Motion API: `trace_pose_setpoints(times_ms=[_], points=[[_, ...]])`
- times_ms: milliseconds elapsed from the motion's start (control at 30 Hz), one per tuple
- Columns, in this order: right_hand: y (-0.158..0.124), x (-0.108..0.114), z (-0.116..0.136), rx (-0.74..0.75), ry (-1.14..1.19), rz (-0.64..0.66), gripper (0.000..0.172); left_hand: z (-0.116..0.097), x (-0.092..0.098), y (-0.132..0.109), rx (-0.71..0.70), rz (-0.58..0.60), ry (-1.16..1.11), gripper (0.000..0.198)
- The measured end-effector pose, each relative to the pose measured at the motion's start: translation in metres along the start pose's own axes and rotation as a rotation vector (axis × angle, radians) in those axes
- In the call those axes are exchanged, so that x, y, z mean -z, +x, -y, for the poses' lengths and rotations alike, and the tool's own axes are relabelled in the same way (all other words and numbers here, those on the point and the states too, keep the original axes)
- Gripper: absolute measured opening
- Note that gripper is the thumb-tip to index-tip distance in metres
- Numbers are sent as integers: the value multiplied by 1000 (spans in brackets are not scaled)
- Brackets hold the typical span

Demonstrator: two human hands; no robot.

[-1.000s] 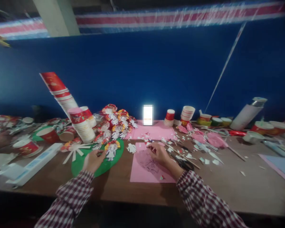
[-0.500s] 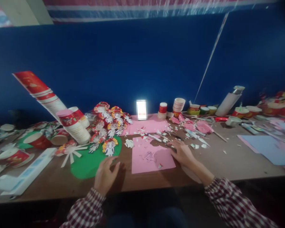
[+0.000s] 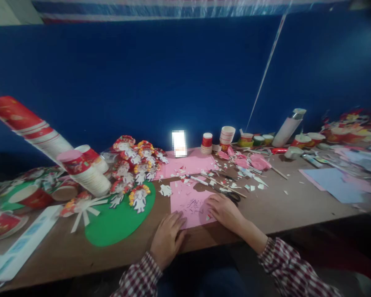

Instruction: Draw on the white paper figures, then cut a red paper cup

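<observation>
A pink sheet of paper (image 3: 179, 197) with dark scribbled lines lies on the table in front of me. My left hand (image 3: 167, 238) rests at its lower left corner, fingers stretched out together and thumb apart. Over the sheet's right side lies my right hand (image 3: 226, 212), palm down with fingers extended and nothing seen in its grasp. Scissors with black handles (image 3: 234, 198) lie just beyond the right hand. Left of the sheet are a small white paper cutout (image 3: 165, 190) and a green paper shape (image 3: 117, 225) with paper figures (image 3: 139, 199) on it.
Stacked paper cups (image 3: 94, 181) lean at the left beside a long white strip (image 3: 31, 243). A bright, blurred-out rectangle (image 3: 179, 143) stands at the back. Paper scraps, a pen (image 3: 198, 180) and a wooden stick (image 3: 280, 172) lie about. Blue paper (image 3: 330, 183) is at right.
My left hand has moved right, from beside the green shape to the pink sheet's corner. My right hand has slid left onto the sheet, uncovering the scissor handles. The view has shifted slightly.
</observation>
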State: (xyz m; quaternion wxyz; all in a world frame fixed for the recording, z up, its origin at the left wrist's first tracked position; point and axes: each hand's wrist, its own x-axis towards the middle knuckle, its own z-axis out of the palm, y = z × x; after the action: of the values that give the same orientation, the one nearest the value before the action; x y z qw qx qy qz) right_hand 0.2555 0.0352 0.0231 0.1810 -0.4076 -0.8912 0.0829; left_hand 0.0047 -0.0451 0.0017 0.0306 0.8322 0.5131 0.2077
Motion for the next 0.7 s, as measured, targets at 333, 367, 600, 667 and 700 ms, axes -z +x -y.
trace_pose_setpoints(times_ms=[333,367,600,667,700], points=[[-7,-6,-5,-41,5,6,20,12,-10,-2,-117,-99,95,36],[-7,-7,-6,-38,6,9,21,14,-11,-2,-125,-105,99,37],[-6,-3,-6,-49,21,23,20,23,-16,-1,-188,-162,142,40],[-5,2,-6,-21,46,24,19,23,-16,0,-204,-175,154,40],[-4,4,-6,-5,59,22,18,23,-16,0,-211,-186,163,40]])
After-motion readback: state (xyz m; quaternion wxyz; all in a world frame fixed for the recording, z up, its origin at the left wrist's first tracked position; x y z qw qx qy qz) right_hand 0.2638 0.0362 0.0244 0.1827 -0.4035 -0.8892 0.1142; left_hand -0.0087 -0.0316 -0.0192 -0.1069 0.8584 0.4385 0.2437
